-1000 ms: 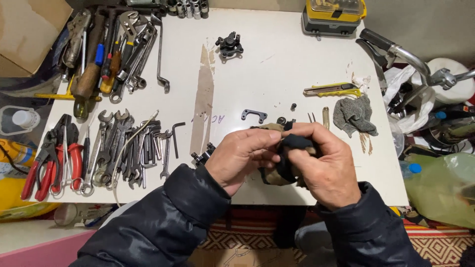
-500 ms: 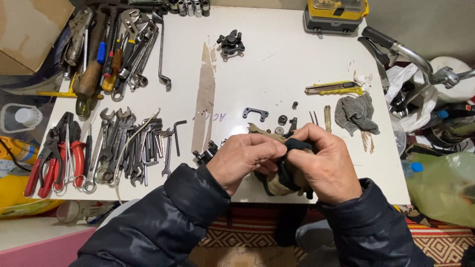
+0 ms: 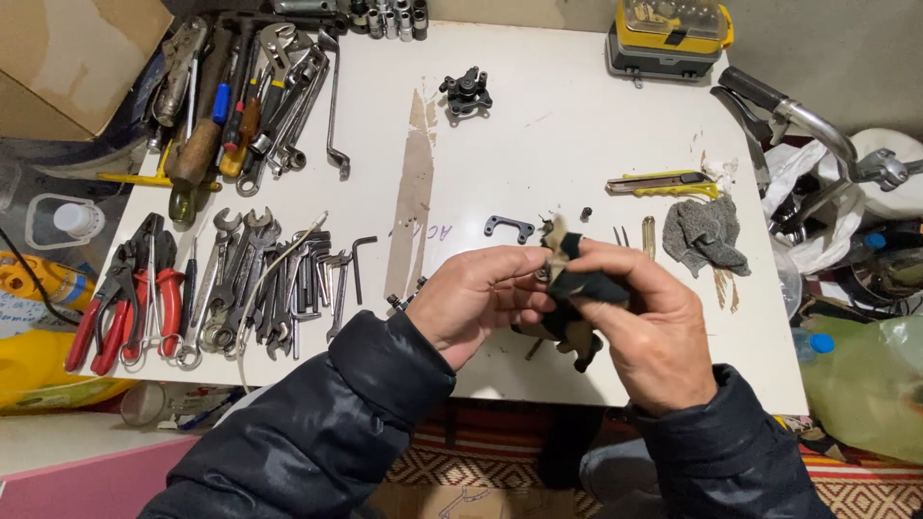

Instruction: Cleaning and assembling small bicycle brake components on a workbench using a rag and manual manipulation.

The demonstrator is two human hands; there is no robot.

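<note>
Black cloth [image 3: 585, 285], dirty and bunched, sits between your two hands above the near edge of the white counter [image 3: 577, 115]. Your right hand [image 3: 646, 332] wraps it from the right, its fingers pressed around the fabric, while the fingers of your left hand [image 3: 478, 300] pinch the cloth's left side together with a small part that is too hidden to make out. Beyond your hands, on the counter, lie a small dark bracket [image 3: 509, 227], a grey rag [image 3: 705, 235] and a yellow utility knife [image 3: 661, 184]. Wrenches [image 3: 252, 279] and red-handled pliers [image 3: 125, 298] lie in rows to your left.
</note>
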